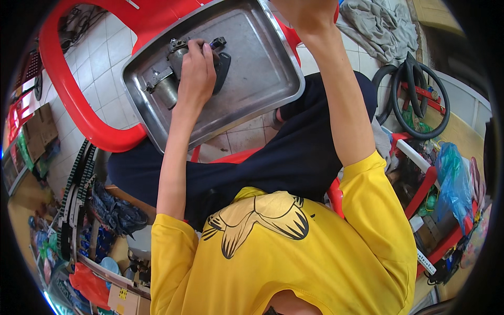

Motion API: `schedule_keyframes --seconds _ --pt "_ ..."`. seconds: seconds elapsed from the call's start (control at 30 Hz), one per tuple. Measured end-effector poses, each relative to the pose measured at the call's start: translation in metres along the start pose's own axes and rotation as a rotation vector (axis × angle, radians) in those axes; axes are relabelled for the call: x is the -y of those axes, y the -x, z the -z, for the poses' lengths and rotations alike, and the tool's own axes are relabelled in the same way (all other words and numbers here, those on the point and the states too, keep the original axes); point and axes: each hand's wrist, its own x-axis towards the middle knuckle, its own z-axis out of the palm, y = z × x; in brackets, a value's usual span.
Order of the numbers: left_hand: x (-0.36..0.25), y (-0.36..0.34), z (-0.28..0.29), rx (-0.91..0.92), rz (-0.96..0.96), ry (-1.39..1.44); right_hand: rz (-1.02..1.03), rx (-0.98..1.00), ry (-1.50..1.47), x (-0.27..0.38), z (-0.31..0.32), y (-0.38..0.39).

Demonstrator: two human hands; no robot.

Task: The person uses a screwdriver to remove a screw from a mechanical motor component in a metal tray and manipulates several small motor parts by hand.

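left hand (pixel 197 71) grip closed over metal motor part (pixel 173 79) in steel tray (pixel 262 73) | right hand (pixel 307 13) grip: cannot tell

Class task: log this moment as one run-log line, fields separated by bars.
left hand: on metal part | right hand: raised, at tray's far edge, mostly cut off | tray: on red chair

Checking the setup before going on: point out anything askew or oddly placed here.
The metal tray sits on a red plastic chair with a corner jutting past the seat edge. The left hand rests on the metal part in it. The right hand is cut off at the top edge.
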Motion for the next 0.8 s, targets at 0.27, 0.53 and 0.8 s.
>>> schedule_keyframes --seconds 0.27,0.53,0.8 --pt "-0.037 0.069 0.003 0.043 0.013 -0.115 0.031 -0.006 -0.002 -0.005 -0.003 0.0" --pt "-0.034 0.053 -0.062 -0.089 -0.025 -0.362 -0.01 0.002 -0.096 0.0 -0.007 -0.004" --pt "-0.029 0.051 -0.066 -0.044 -0.022 -0.027 -0.351 0.324 -0.151 0.012 0.009 -0.003"
